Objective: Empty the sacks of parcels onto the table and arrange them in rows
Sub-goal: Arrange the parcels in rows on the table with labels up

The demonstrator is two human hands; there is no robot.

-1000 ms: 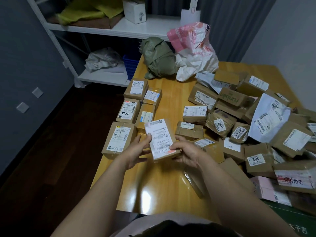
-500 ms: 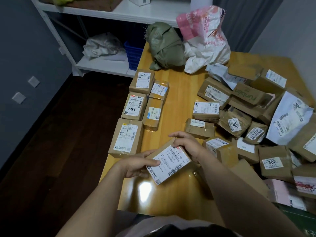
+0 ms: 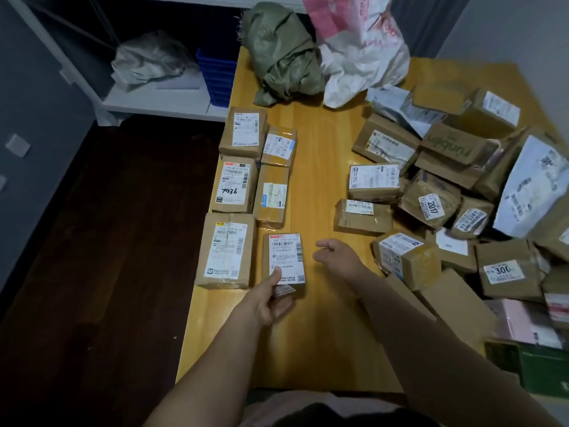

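A small cardboard parcel (image 3: 284,257) with a white label lies flat on the wooden table (image 3: 320,340), at the near end of the second row. My left hand (image 3: 271,298) grips its near edge, thumb on the label. My right hand (image 3: 337,257) hovers just right of it, fingers loose, holding nothing. Two rows of parcels (image 3: 243,183) line the table's left edge. A loose heap of parcels (image 3: 455,192) fills the right side. A crumpled green sack (image 3: 281,53) and a pink and white sack (image 3: 360,47) lie at the far end.
The table's left edge drops to a dark floor (image 3: 107,272). A white shelf unit (image 3: 160,100) with a grey bag and a blue crate (image 3: 215,78) stands beyond it. A green box (image 3: 542,371) sits at the near right corner.
The parcel was held up in both hands, then turned and laid down beside the large parcel in the left rows. My right hand has let go and moved off to the right.
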